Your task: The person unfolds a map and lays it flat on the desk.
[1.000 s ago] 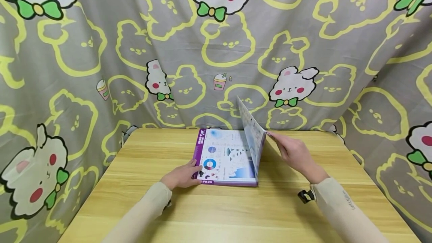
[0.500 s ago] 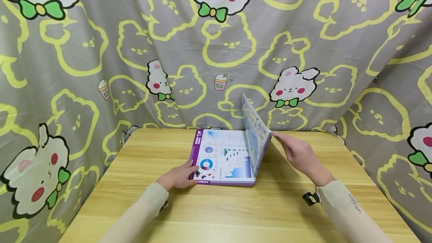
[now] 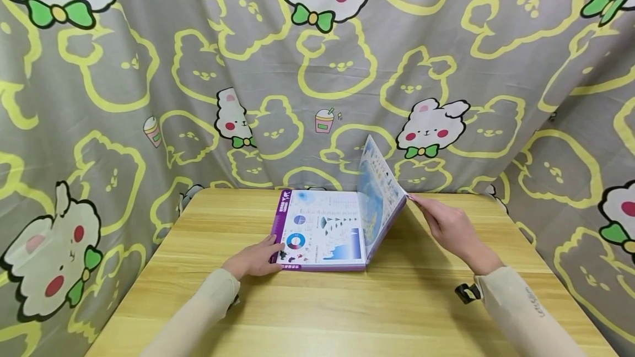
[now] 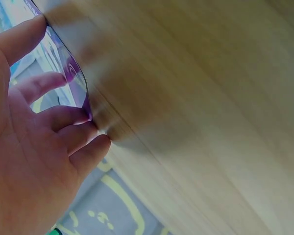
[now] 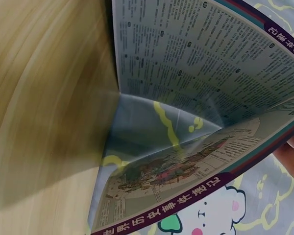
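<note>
A large folded map [image 3: 322,236] with purple borders and printed charts rests mid-table, its left panel lying flat. Its right part [image 3: 379,203] stands raised and leans to the right. At the near left corner my left hand [image 3: 254,258] rests on the left edge; in the left wrist view its fingertips [image 4: 90,117] touch the purple edge and the tabletop. My right hand [image 3: 444,225] pinches the outer edge of the raised part. The right wrist view shows the raised part's text-covered back [image 5: 186,63], with a second printed panel [image 5: 176,171] meeting it at an angle.
The wooden table [image 3: 317,313] extends around the map. A grey curtain [image 3: 268,59] with cartoon bears and rabbits hangs behind and on both sides. Dark wrist straps [image 3: 468,292] show under the beige sleeves.
My right hand has moved right, swinging the raised part of the map farther open. The flat panel has slid slightly left, and my left hand with it.
</note>
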### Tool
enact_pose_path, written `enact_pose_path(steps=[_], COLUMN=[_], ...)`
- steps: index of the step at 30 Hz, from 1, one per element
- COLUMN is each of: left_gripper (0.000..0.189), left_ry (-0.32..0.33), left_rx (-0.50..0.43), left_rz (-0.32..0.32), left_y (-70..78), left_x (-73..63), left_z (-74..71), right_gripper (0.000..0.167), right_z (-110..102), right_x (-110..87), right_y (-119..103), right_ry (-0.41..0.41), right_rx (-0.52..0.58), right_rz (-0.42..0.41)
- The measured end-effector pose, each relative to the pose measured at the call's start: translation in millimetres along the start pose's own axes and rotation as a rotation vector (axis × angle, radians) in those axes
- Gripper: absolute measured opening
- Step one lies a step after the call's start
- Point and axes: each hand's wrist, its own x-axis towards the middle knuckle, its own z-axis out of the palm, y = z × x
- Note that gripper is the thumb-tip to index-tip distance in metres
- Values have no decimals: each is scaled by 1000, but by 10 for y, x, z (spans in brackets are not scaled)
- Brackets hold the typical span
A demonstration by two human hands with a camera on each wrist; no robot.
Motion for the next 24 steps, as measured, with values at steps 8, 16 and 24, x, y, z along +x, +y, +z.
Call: enact_pose_path(steps=[8, 16, 24], left_gripper=[61, 61, 62], left_ry=[7, 13, 9], left_rx=[-3, -12, -24], left_rz=[-21, -31, -40], left_y=[-71, -161, -233], left_x=[-49, -75, -96], left_z=[-22, -22, -32], right_gripper=[42, 40, 42], right_z=[-29, -69, -71], right_x=[-35, -102, -194], right_y=[48, 89, 138], right_ry=[22, -5, -30], right_rx=[31, 29, -17], right_rz=[-7, -3, 7])
